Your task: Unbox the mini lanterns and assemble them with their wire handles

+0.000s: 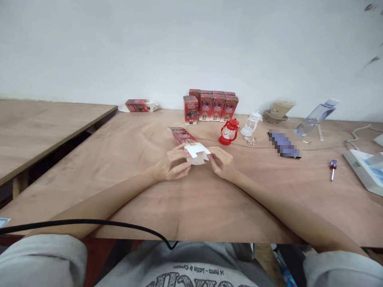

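Observation:
A red printed carton [184, 136] lies between my hands on the wooden table, its white-lined end toward me with the flaps open. My left hand [173, 162] grips the carton's left side near that end. The fingers of my right hand [223, 162] pinch a white flap at the right corner. Beyond my right hand stands a small red lantern [229, 132] with a clear globe. A white lantern [251, 124] is behind it to the right, with small metal pieces [250, 140] in front.
Several closed red cartons [214, 107] stand by the wall; another carton [139, 105] lies at the back left. To the right are a phone [283, 144], a drink cup [281, 108], a tilted bottle [317, 117], a screwdriver [333, 168] and a white tray [363, 169]. A black cable [89, 221] crosses near me.

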### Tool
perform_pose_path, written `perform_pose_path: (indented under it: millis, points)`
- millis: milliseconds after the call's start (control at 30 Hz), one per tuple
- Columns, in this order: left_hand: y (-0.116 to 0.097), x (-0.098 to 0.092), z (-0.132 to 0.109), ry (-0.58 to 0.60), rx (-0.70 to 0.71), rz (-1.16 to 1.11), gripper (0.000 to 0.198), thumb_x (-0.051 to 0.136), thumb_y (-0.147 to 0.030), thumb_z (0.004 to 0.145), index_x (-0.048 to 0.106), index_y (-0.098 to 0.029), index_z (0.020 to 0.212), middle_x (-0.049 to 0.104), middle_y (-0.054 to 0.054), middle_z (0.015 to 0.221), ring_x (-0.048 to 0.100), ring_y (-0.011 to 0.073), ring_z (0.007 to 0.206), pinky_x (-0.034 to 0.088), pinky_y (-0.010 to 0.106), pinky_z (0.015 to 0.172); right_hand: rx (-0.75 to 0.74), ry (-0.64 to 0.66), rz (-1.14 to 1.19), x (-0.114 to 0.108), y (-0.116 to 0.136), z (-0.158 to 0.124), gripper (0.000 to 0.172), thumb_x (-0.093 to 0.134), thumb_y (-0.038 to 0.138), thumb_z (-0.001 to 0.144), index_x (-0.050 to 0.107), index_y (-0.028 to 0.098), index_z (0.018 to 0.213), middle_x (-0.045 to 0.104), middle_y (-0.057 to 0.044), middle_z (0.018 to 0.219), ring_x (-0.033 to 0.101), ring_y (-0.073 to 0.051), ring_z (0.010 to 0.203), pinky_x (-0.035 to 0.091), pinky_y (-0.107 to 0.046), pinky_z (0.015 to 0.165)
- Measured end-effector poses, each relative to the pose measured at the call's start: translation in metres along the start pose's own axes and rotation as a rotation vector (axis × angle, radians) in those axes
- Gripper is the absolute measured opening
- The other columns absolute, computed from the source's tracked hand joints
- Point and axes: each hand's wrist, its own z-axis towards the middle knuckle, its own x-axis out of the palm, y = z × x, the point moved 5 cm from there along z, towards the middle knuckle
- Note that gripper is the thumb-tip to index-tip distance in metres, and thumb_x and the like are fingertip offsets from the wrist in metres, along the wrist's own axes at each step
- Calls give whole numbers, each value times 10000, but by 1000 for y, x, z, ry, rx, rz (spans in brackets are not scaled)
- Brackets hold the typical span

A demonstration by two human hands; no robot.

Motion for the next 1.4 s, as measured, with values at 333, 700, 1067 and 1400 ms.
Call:
perform_pose_path:
  millis: [333, 700, 1067, 1400]
  points:
    - [-4, -1, 12, 162, 46, 22, 410, 535, -107, 827, 525, -205, 1225, 631, 74, 1222, 500, 230, 1245, 342, 504, 1116, 273, -43, 248, 2, -16, 0, 92, 497, 284, 853, 537, 215, 807, 644, -56, 852, 643, -165, 793, 538, -305, 700]
    - [2, 11, 8, 309, 73, 76, 276, 499, -167, 902, 578, -196, 1165, 657, 79, 1178, 568, 185, 1175, 382, 453, 1100, 83, 251, 206, 14, -15, 2, 385, 385, 61, 817, 601, 220, 1094, 504, -50, 953, 581, -127, 807, 526, -287, 749]
    - [18, 3, -2, 441, 148, 62, 383, 284, -99, 961, 480, -142, 1288, 605, 149, 1224, 504, 199, 1241, 460, 349, 1018, -78, 190, -247, 20, -7, 0, 132, 488, 142, 868, 605, 174, 921, 532, -112, 973, 509, -224, 934, 519, -390, 809]
    - [0, 4, 15, 257, 275, 333, 205, 425, -113, 931, 618, -167, 889, 686, 28, 873, 629, 146, 920, 454, 310, 896, -158, 226, -181, 19, 0, 4, 182, 414, 206, 929, 589, 186, 882, 503, -126, 1282, 381, -230, 1312, 417, -471, 1053]
